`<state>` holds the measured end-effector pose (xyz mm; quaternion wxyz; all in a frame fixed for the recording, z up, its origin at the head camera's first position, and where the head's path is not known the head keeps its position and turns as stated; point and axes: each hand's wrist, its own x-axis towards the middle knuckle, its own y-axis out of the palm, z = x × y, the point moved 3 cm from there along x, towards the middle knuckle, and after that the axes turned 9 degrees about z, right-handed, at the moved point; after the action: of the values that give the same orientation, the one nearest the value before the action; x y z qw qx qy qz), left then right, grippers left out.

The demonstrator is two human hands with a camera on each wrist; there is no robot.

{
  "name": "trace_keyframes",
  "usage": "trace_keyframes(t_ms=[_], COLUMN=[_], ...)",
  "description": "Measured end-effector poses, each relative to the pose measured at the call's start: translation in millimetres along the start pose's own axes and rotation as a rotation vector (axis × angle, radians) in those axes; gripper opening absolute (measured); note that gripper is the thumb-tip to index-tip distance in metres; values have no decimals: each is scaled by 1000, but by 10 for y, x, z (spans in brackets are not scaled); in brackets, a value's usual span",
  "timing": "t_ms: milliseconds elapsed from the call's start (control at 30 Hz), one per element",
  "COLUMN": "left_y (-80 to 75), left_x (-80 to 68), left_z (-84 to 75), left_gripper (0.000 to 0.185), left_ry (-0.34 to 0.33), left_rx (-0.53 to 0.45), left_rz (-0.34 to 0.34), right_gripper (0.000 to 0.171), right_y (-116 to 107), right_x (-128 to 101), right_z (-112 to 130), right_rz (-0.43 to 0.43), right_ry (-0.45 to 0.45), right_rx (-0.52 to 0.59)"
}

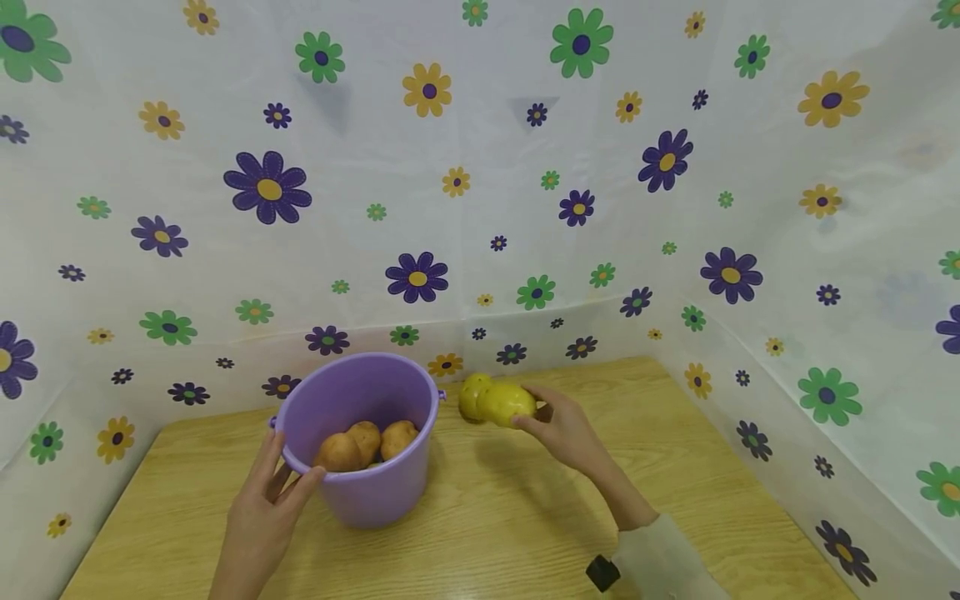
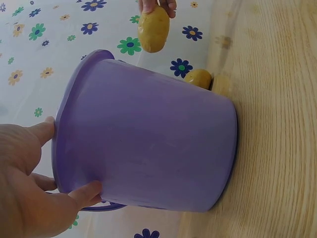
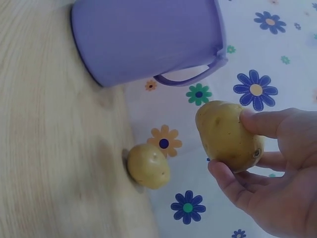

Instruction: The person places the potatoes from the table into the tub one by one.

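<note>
The left hand (image 1: pixel 262 508) reaches forward with its fingers spread and the thumb hooked inward, pinching. The right hand (image 1: pixel 566 429) stretches out from a pale sleeve (image 1: pixel 660 558), its fingers (image 3: pixel 262 121) and thumb curled in a grasp.

no words, labels, brands, numbers or signs can be read in any of the views. the purple bucket (image 1: pixel 365 442) has a plain wall with no print on it, and the sheet (image 1: pixel 480 208) behind the bucket bears only a flower pattern, no lettering.
</note>
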<state>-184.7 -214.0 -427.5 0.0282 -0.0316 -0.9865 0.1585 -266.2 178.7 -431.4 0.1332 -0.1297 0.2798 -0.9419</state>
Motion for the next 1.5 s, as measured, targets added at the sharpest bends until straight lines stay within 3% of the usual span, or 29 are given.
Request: trace_keyframes(t_ms=[300,967,1500], left_y=[1,-19,-4], left_x=[2,7,2], left_z=[9,12,-26], left_gripper=[88,88,87], left_ry=[7,-17,1], left_rx=[-9,2,-12], left_rz=[1,10,2], right_gripper=[57,61,58], right_y=[-94,-289,-267], right_x=[48,177,228], right_z=[119,489,656], right_rz=[8,-18,-40], right_ry=[-58,-76,-73], right_rx=[-6,-36,-56])
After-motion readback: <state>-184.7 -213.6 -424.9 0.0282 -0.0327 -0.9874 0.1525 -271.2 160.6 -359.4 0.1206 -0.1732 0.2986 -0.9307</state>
